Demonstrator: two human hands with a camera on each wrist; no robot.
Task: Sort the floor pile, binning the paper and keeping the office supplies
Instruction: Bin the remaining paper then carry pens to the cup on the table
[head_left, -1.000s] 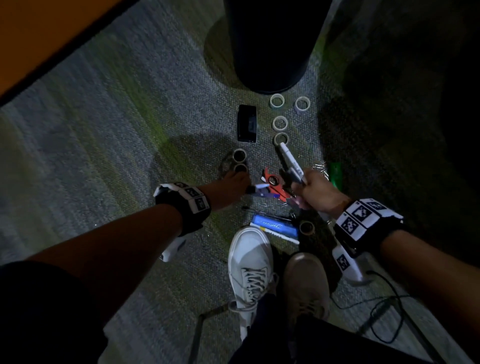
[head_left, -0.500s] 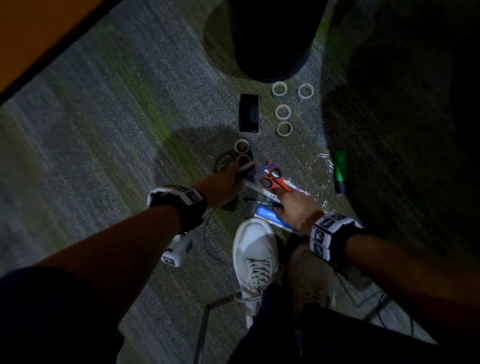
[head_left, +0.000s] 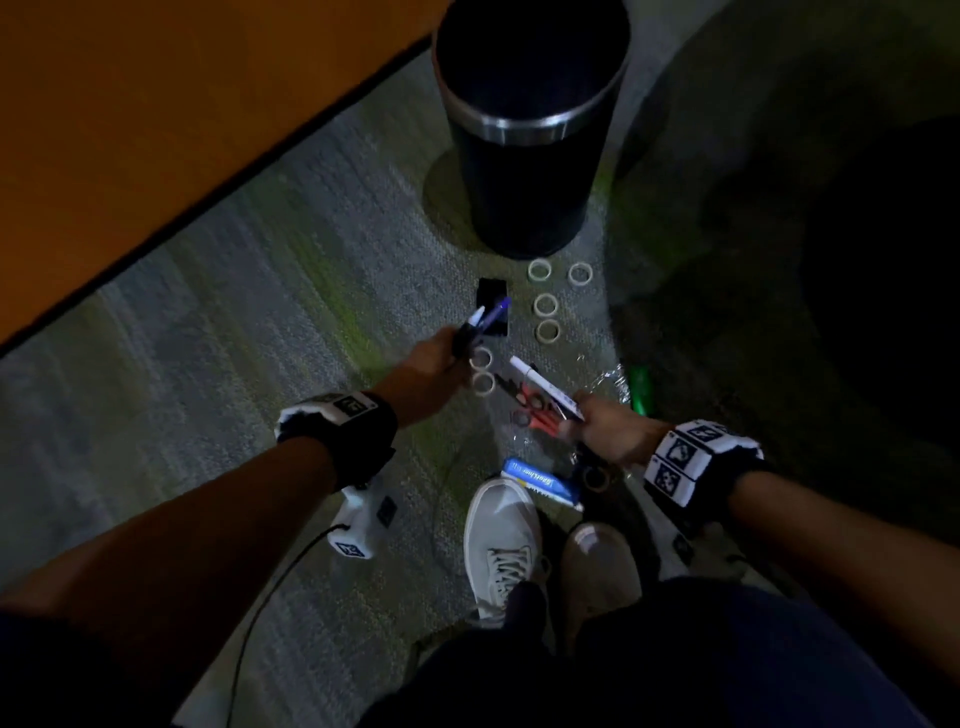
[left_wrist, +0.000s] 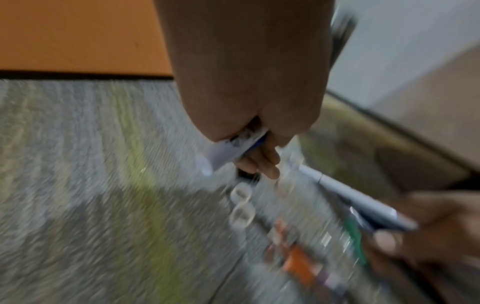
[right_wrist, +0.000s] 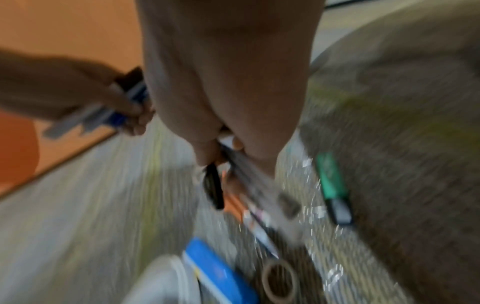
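Observation:
My left hand (head_left: 441, 358) grips a bunch of pens and markers (head_left: 483, 322) with white and blue ends, lifted above the carpet; the same bundle (left_wrist: 233, 150) shows blurred in the left wrist view. My right hand (head_left: 597, 426) holds a white marker (head_left: 540, 387) and some darker pens (right_wrist: 215, 185) just over the red scissors (head_left: 540, 415). A dark round bin (head_left: 530, 135) stands beyond the pile. No paper is visible on the floor.
Several white tape rings (head_left: 545, 304) lie near the bin, beside a black flat case (head_left: 491, 293). A green highlighter (head_left: 640, 389), scattered paper clips (head_left: 605, 376), a blue box (head_left: 540, 480) and a brown tape roll (head_left: 596, 475) lie by my shoes (head_left: 501, 545). An orange wall (head_left: 156, 130) runs left.
My left hand has lifted off the floor with the bunch of pens and moved toward the black case. My right hand has risen holding the white marker. The head view has tilted up to the bin.

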